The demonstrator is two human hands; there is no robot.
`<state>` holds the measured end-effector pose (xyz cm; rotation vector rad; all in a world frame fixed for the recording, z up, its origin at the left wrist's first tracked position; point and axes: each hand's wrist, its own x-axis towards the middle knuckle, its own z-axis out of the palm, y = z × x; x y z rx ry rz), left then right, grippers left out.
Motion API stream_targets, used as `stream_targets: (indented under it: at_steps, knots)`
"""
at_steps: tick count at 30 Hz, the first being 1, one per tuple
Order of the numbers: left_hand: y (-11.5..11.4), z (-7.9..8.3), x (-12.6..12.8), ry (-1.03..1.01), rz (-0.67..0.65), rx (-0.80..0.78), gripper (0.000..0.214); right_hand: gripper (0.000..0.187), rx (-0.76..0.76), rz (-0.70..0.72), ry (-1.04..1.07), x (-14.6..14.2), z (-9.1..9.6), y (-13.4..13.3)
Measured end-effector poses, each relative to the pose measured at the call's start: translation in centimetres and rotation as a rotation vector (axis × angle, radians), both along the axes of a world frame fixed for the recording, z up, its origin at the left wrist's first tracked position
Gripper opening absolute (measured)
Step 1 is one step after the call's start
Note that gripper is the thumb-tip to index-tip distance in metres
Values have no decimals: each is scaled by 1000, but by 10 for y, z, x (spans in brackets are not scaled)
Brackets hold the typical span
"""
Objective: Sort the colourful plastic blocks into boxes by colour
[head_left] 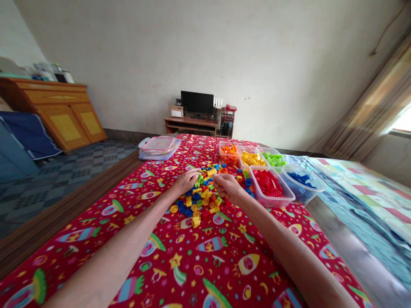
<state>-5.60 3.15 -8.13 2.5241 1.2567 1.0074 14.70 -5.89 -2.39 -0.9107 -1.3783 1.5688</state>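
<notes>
A loose pile of mixed toy building blocks (205,194) in yellow, blue, green, red and orange lies on the red patterned cloth. At its left edge is my left hand (188,180), with fingers stretched over the blocks and nothing visible in them. My right hand (227,185) is above the right part of the pile, its fingers curled together; whatever they hold is hidden. Just right of it stands a clear tub of red blocks (268,184). Behind that tub are containers of orange blocks (230,150), yellow blocks (252,158) and green blocks (272,158).
A round tub of blue blocks (301,179) stands at the right edge of the cloth (205,265). Stacked lids (159,145) lie at the far left. Beyond the table is a desk with a monitor (197,103); a bed (369,192) adjoins on the right.
</notes>
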Motion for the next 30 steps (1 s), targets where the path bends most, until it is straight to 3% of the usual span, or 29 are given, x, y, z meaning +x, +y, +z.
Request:
stream_targets:
  at_steps: [5, 9, 13, 17, 19, 22, 24, 30]
  knots:
    - [-1, 2, 0, 6, 7, -29, 43, 30, 397, -196, -462, -3, -12, 4]
    - [0, 0, 0, -17, -4, -28, 42, 21, 700, -129, -875, -5, -8, -6]
    - [1, -2, 0, -39, -16, -23, 42, 27, 783, 32, -1265, -7, -1, -15]
    - [0, -1, 0, -41, -18, -19, 41, 28, 783, 13, -1374, -9, 2, -19]
    - [-1, 1, 0, -40, -20, -22, 41, 25, 780, -24, -1309, -7, 1, -17]
    - [-3, 3, 1, -30, -13, -32, 39, 15, 693, -97, -1015, -2, -3, -9]
    - [-4, 4, 1, -23, -5, -36, 40, 13, 522, -90, -754, 2, -6, -3]
    - [-3, 2, 2, -45, 0, -22, 39, 30, -127, 121, -3, 4, -3, 1]
